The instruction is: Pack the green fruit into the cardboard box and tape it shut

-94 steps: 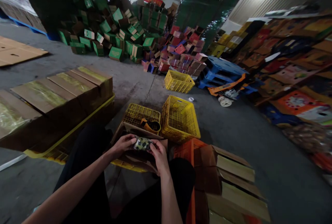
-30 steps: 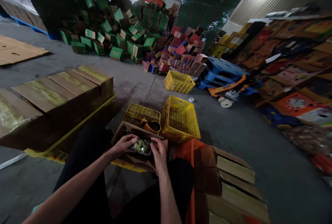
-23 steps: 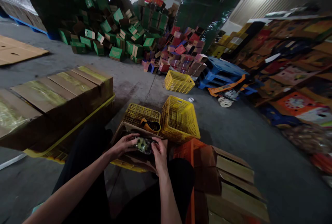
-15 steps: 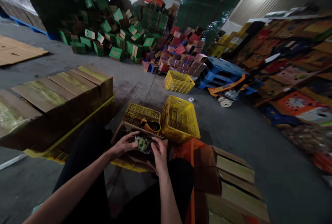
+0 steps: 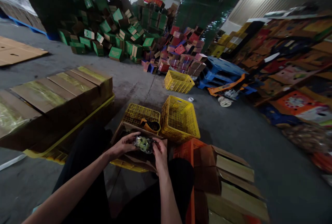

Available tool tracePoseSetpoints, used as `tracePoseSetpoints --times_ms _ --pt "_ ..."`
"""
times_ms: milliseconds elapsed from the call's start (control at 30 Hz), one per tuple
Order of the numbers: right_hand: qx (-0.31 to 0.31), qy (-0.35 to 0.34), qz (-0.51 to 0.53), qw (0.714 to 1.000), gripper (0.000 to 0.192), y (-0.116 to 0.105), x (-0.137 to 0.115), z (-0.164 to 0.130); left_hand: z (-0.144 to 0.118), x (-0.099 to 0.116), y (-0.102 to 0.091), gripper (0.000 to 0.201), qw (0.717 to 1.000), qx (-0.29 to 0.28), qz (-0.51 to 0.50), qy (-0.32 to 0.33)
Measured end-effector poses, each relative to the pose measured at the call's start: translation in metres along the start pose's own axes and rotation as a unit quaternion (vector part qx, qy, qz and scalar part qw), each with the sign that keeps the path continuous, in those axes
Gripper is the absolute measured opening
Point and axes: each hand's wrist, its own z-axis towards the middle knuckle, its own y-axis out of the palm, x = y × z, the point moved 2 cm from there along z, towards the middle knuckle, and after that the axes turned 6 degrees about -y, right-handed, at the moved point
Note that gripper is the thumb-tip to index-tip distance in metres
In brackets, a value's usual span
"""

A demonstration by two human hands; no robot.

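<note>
Both my hands hold a small shiny packet (image 5: 143,143) with yellow-green contents, just above an open brown cardboard box (image 5: 135,128) between my knees. My left hand (image 5: 123,144) grips its left end, fingers curled over the top. My right hand (image 5: 159,150) pinches its right end. Behind the box an orange tape dispenser (image 5: 150,125) lies on an upturned yellow crate (image 5: 137,113). What the box holds is hidden in the dark.
A tilted yellow crate (image 5: 179,120) stands just ahead, another (image 5: 178,81) farther off. Flat cardboard stacks (image 5: 57,92) lie left on a yellow pallet. Folded cartons (image 5: 233,182) over an orange crate (image 5: 185,149) sit right. Green boxes (image 5: 114,33), red boxes (image 5: 181,56) and blue pallets (image 5: 223,70) fill the back.
The packet has been turned and shifted slightly between my fingers, staying over the box. My arms stay in about the same place.
</note>
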Motion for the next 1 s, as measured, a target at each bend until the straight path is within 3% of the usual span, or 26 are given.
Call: tracePoseSetpoints --times_ms 300,500,633,1000 --pt "-0.032 0.024 0.032 0.999 0.041 0.008 -0.012 -0.004 0.002 -0.006 -0.005 0.051 0.999 0.043 -0.016 -0.006" --pt "-0.058 0.023 0.062 0.996 0.050 0.012 -0.025 -0.009 0.000 -0.003 -0.005 0.065 0.998 0.047 -0.007 -0.034" --pt "-0.101 0.009 0.055 0.993 0.045 0.014 -0.029 -0.011 0.001 -0.004 -0.006 0.059 0.998 0.055 0.009 -0.035" --pt "-0.029 -0.011 -0.046 0.998 0.047 0.007 -0.027 -0.007 0.002 -0.012 -0.009 0.067 0.998 0.038 0.018 -0.053"
